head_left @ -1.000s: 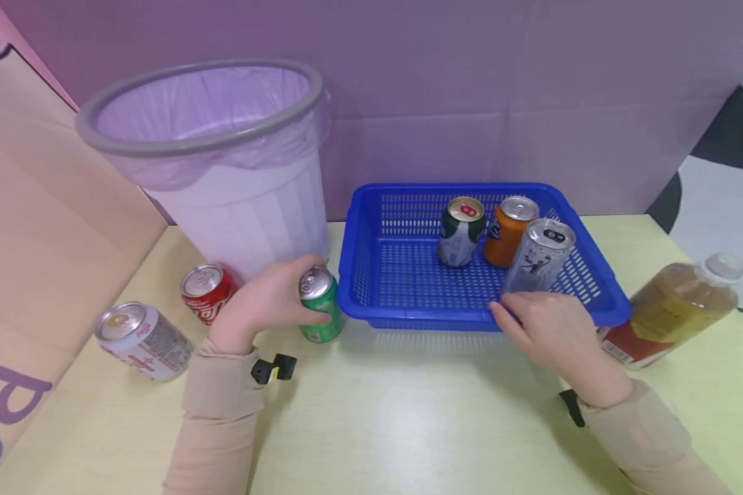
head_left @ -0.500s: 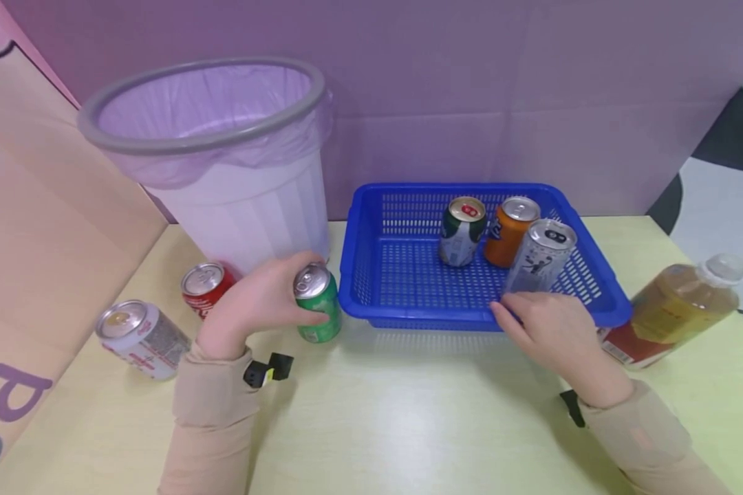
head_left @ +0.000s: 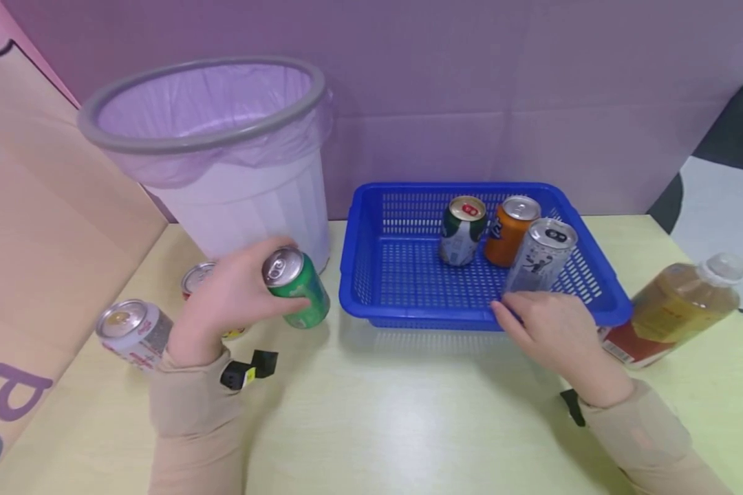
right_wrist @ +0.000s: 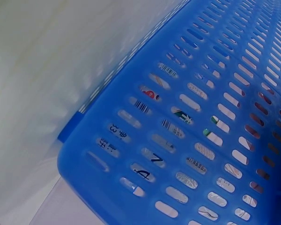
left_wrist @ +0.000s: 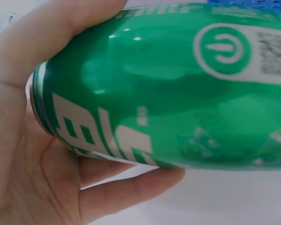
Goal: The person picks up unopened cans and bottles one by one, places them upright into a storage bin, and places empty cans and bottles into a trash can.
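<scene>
My left hand (head_left: pixel 232 292) grips a green drink can (head_left: pixel 306 299), which leans with its top to the left. In the left wrist view, the thumb lies along one side of the can (left_wrist: pixel 178 93) and fingers along the other. Whether its base touches the table is unclear. My right hand (head_left: pixel 547 330) holds the front rim of a blue plastic basket (head_left: pixel 408 314); its fingertips are partly hidden. Inside the basket stand a dark green and silver can (head_left: pixel 461 237), an orange can (head_left: pixel 506 237) and a tall silver can (head_left: pixel 540 258). The right wrist view shows the basket's slotted wall (right_wrist: pixel 145 131).
A white bin (head_left: pixel 266 199) with a grey rim and purple liner stands behind my left hand. Left of that hand are a white can (head_left: pixel 133 330) and a red can (head_left: pixel 196 275), mostly hidden. At right, a bottle of amber liquid (head_left: pixel 671 313) stands beside the basket.
My left hand has moved left with the green can, away from the basket's corner, and the can has tilted. It now covers more of the red can. My right hand and the basket stay put.
</scene>
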Demonstrator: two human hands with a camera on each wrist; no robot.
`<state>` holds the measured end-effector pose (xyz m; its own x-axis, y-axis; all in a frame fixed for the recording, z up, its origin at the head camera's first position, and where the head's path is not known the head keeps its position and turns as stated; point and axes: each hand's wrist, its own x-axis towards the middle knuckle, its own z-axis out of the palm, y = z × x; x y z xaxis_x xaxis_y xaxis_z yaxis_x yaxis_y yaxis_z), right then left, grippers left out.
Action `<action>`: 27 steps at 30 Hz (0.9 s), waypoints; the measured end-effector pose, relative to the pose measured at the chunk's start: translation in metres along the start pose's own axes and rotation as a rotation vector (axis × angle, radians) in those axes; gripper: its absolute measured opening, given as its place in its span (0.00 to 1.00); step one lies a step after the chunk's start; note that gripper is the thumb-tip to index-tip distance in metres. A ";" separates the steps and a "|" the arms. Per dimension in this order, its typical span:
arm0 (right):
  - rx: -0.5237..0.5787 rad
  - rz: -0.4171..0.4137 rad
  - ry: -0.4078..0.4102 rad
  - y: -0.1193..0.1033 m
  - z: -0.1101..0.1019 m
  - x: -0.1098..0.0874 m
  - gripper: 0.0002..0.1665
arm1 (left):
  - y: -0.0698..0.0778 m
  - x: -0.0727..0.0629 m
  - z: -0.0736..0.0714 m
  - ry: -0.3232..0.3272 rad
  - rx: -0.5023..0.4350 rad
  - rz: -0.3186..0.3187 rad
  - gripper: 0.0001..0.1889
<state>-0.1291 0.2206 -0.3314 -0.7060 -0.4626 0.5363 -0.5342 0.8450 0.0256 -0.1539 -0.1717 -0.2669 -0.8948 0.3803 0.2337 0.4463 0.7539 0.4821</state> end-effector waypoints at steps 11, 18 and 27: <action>-0.007 0.010 -0.010 0.000 0.000 0.000 0.25 | 0.004 -0.007 -0.007 0.211 -0.019 -0.016 0.36; -0.005 0.016 -0.021 -0.001 0.000 0.000 0.23 | 0.009 -0.007 -0.008 0.282 -0.050 -0.021 0.36; -0.005 0.009 -0.011 0.000 0.000 0.000 0.24 | 0.013 -0.006 -0.006 0.366 -0.058 -0.040 0.36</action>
<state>-0.1294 0.2206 -0.3317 -0.7156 -0.4580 0.5274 -0.5256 0.8504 0.0254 -0.1429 -0.1670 -0.2568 -0.8595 0.1260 0.4953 0.4190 0.7286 0.5418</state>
